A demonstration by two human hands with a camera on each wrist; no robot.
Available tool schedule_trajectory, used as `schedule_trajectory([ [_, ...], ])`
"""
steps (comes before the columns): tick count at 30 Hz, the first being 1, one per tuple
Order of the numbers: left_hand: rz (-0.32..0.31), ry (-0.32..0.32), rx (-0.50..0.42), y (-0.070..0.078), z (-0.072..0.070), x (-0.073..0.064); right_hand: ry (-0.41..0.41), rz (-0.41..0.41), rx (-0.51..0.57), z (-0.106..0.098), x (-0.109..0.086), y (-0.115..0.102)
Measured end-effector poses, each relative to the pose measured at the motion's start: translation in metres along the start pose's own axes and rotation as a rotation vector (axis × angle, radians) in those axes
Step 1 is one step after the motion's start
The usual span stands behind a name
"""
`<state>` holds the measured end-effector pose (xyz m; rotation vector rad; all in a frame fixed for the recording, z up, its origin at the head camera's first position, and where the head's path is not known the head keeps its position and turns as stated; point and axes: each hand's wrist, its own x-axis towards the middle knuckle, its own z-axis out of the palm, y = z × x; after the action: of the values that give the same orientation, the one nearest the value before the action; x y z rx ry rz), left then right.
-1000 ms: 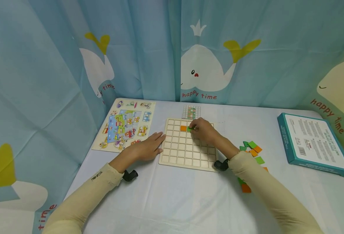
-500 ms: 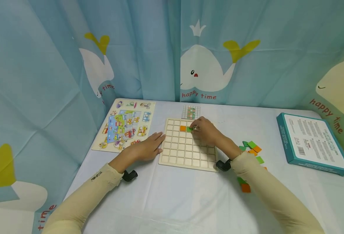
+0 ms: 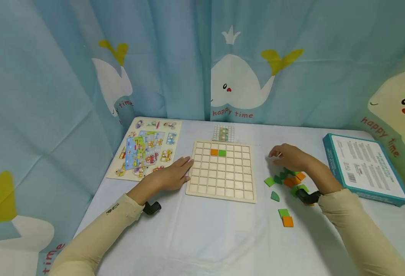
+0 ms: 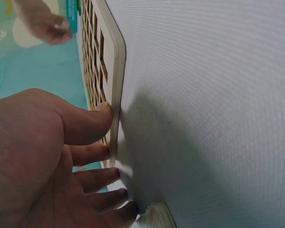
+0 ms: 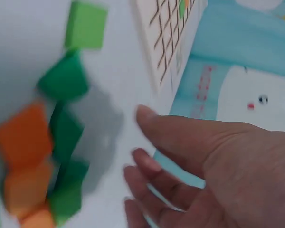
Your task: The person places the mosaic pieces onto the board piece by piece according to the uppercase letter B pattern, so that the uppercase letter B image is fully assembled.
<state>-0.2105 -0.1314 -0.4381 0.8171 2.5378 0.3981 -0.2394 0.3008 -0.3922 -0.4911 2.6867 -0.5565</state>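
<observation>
My left hand (image 4: 52, 156) has its thumb against the edge of the pale gridded board (image 4: 118, 52), its other fingers slightly spread beneath the thumb in this view. White cloth (image 4: 204, 95) covers the bench beside it. At upper left, my right hand (image 4: 50, 28) shows blurred before the blue-green curtain (image 4: 42, 71).

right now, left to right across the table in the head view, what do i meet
Picture board, left hand, wooden grid board, loose green and orange tiles, teal box.
</observation>
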Motion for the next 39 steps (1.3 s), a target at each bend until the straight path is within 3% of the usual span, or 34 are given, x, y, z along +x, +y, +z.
schedule_trajectory([
  [6, 0.019, -0.004, -0.022, -0.005, 0.003, 0.002, -0.081, 0.077, -0.026, -0.009, -0.026, 0.031],
  [11, 0.017, -0.006, -0.019, -0.003, 0.002, 0.001, -0.090, 0.103, 0.032, -0.006, -0.032, 0.041],
  [19, 0.010, -0.001, -0.011, -0.001, -0.001, -0.001, 0.063, 0.082, 0.031, 0.012, -0.022, 0.047],
  [24, 0.012, -0.005, -0.011, -0.002, -0.002, -0.001, 0.126, 0.132, 0.000, 0.022, -0.011, 0.040],
  [31, 0.014, -0.001, -0.018, -0.002, -0.001, -0.002, 0.184, 0.138, -0.055, 0.033, 0.004, 0.029],
  [39, 0.011, -0.001, -0.024, -0.002, 0.000, -0.002, 0.193, 0.116, -0.035, 0.036, 0.015, 0.018],
])
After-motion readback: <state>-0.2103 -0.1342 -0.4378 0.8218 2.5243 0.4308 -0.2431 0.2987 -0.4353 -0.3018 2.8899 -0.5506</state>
